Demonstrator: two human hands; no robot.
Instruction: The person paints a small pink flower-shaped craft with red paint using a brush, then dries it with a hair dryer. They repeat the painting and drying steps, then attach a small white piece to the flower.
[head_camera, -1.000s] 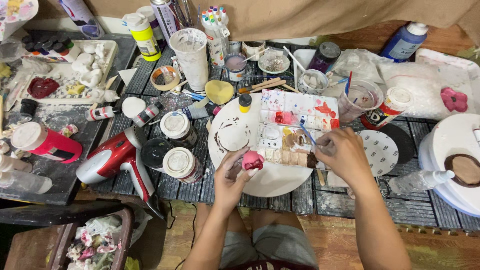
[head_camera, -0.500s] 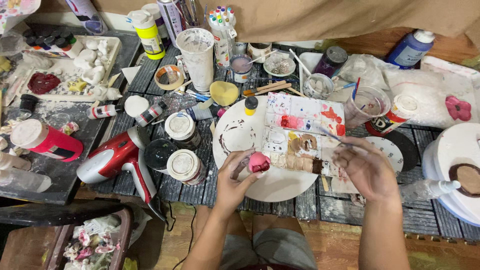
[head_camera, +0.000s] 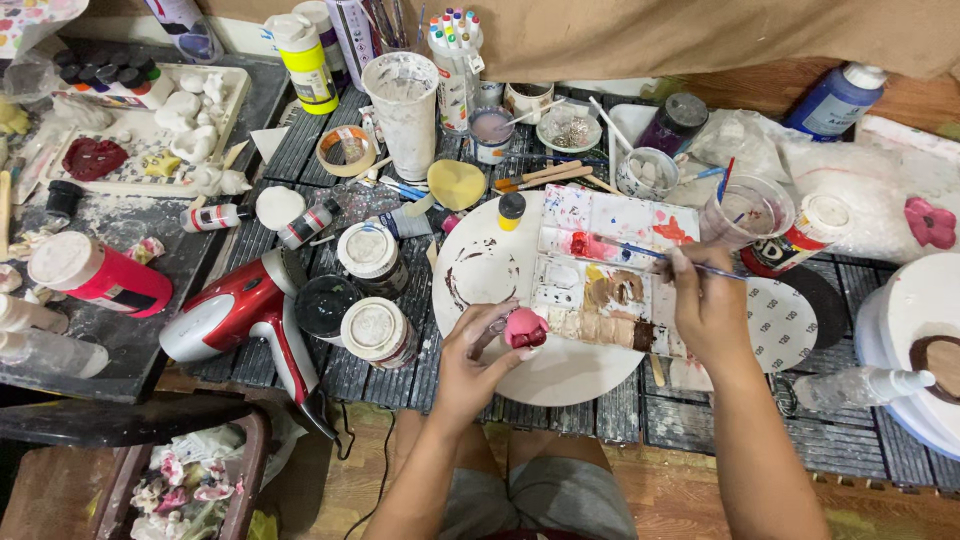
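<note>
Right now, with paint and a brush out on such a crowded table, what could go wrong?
The right hand holds a thin brush over the paint palette, beside a clear cup standing at its wrist; a nudge might tip it. The left hand pinches a small pink piece in its fingertips, so wet paint may smear. Open jars crowd the left elbow's path.

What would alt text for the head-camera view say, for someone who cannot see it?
A person's left hand holds a small pink figurine while the right hand dips a thin paintbrush into a paint palette on a cluttered craft table, beside a red hair dryer.
</note>
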